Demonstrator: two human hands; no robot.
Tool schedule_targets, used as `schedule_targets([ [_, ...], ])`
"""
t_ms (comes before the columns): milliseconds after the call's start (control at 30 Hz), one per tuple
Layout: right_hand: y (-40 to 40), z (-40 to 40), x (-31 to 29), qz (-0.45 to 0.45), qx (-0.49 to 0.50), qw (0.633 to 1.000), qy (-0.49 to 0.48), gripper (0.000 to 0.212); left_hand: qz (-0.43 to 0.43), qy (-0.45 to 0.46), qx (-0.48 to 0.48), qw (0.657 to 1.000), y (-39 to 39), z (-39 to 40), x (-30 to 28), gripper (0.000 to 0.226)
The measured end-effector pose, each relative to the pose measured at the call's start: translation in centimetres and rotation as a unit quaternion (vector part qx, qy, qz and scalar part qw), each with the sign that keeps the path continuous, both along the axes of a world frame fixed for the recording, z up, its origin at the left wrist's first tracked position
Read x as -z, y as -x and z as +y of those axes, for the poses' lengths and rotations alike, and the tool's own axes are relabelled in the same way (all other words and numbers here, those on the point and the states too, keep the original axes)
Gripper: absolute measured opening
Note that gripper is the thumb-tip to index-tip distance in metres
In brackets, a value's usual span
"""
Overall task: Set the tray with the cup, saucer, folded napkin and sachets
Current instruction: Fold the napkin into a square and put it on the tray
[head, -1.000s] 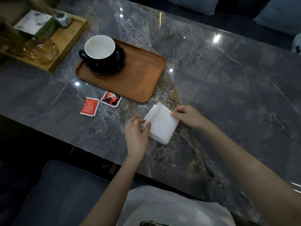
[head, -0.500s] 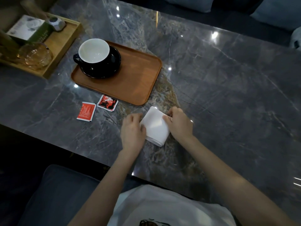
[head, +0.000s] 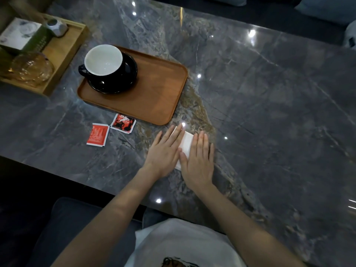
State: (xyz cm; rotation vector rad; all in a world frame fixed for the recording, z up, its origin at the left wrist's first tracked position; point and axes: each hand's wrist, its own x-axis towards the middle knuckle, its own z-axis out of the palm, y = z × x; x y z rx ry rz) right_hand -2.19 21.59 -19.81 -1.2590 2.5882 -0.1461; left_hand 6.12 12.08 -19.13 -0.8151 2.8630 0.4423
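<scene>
Both hands flat, nothing gripped: left hand (head: 163, 154) and right hand (head: 199, 160) press the napkin (head: 186, 143) on the table (head: 269, 112), at 5 o'clock of the tray (head: 154, 97). Firm crease, edges aligned, then lift.

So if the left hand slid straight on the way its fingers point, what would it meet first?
Most likely the near right corner of the brown tray: the left hand lies flat on the napkin, fingers aimed up and right. It might just slip past that corner.

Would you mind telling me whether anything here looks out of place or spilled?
Nothing is spilled or damaged. The two sachets lie askew on the table beside the tray, not yet on it.
</scene>
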Motion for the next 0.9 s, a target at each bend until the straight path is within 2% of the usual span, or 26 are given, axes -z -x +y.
schedule_targets([
  [200,0.1,0.1,-0.6,0.003,-0.015,1.0,-0.007,0.073,0.005,0.003,-0.005,1.0,0.0,-0.2,0.3,0.059],
  [333,-1.0,1.9,-0.7,-0.008,-0.082,0.997,0.001,0.067,0.009,0.015,-0.004,1.0,0.0,-0.2,0.6,0.055],
  [433,-1.3,2.9,-0.3,-0.022,-0.096,0.995,-0.01,0.066,-0.001,0.013,-0.007,1.0,0.1,-0.1,0.6,0.057],
  [533,-1.2,2.6,-0.3,-0.038,-0.098,0.994,-0.029,0.069,-0.008,0.005,-0.009,1.0,0.1,-0.1,0.4,0.063],
  [600,-0.9,2.5,-0.8,-0.054,-0.106,0.993,-0.003,0.075,-0.017,0.01,-0.008,1.0,0.2,-0.1,0.3,0.065],
  [700,0.3,2.7,-1.9,-0.096,-0.066,0.993,0.027,0.075,-0.033,0.004,-0.004,0.999,0.3,-0.1,0.0,0.069],
  [767,1.5,2.6,-2.7,-0.068,0.0,0.997,0.044,0.077,-0.051,0.001,0.002,0.999,0.4,-0.1,-0.4,0.072],
  [833,2.6,2.3,-2.8,-0.071,0.029,0.997,0.008,0.081,-0.07,-0.002,0.009,0.998,0.6,-0.3,-0.6,0.076],
  [900,3.2,2.1,-2.7,-0.081,0.019,0.996,-0.033,0.082,-0.083,-0.009,0.015,0.996,0.6,-0.3,-0.8,0.077],
])
